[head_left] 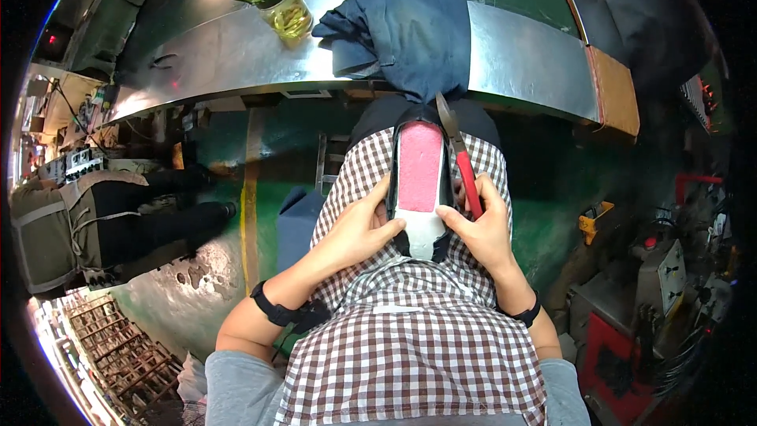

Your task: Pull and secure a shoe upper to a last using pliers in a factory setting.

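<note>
A black shoe upper (422, 237) lies on my lap with its underside up, showing a pink panel and a whitish part nearest me. My left hand (359, 229) grips its left side, thumb on the whitish edge. My right hand (487, 229) has its fingers closed around the red handle of a pair of pliers (467, 173). The pliers' metal jaws point away from me beside the shoe's right edge. My right thumb presses on the shoe's right edge. A checked apron (410, 363) covers my lap under the shoe.
Ahead is a metal-edged bench (528, 51) with a folded blue cloth (426, 31) and a bottle with a green lid (284, 12). Another person (95, 221) is at the left. A metal rack (110, 347) stands lower left, machinery (631, 331) at right.
</note>
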A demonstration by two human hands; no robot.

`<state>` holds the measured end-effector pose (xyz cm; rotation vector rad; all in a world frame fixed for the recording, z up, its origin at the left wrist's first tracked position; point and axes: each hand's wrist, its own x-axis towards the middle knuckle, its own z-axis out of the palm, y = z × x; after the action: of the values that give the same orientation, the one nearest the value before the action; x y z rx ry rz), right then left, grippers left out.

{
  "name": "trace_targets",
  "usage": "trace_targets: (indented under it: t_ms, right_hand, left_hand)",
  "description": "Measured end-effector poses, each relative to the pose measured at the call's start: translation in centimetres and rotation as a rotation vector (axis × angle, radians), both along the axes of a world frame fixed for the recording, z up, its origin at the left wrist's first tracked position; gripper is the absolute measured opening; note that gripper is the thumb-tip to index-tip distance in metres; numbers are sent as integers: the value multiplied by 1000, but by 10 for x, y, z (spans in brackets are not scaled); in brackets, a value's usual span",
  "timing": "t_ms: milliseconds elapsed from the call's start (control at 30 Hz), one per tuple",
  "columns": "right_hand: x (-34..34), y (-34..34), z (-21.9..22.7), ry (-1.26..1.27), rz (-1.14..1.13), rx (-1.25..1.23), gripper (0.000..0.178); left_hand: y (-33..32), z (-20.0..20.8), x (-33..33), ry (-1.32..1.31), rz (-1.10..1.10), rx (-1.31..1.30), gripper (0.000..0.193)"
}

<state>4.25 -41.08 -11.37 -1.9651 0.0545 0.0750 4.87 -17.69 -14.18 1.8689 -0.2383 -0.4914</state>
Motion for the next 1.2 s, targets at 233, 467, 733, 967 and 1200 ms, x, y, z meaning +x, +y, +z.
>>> trace_targets:
  t_ms: [233,467,733,967,1200]
  right_hand:
    - [22,-4,-6,90,-83,309,25]
    - [20,4,0,66,-93,286,33]
    - [26,-6,-2,106,-79,331,25]
    - [23,-14,-11,-29,-33,356,29]
    - [20,-12,-11,36,-45,326,23]
  left_hand:
    - [11,12,7,295,-83,-66,77]
    - [-1,29,8,281,-95,233,89]
    - [2,19,1,450,-30,-119,81]
    - [13,12,9,531,-131,-190,87]
    - [13,21,9,393,-105,-45,85]
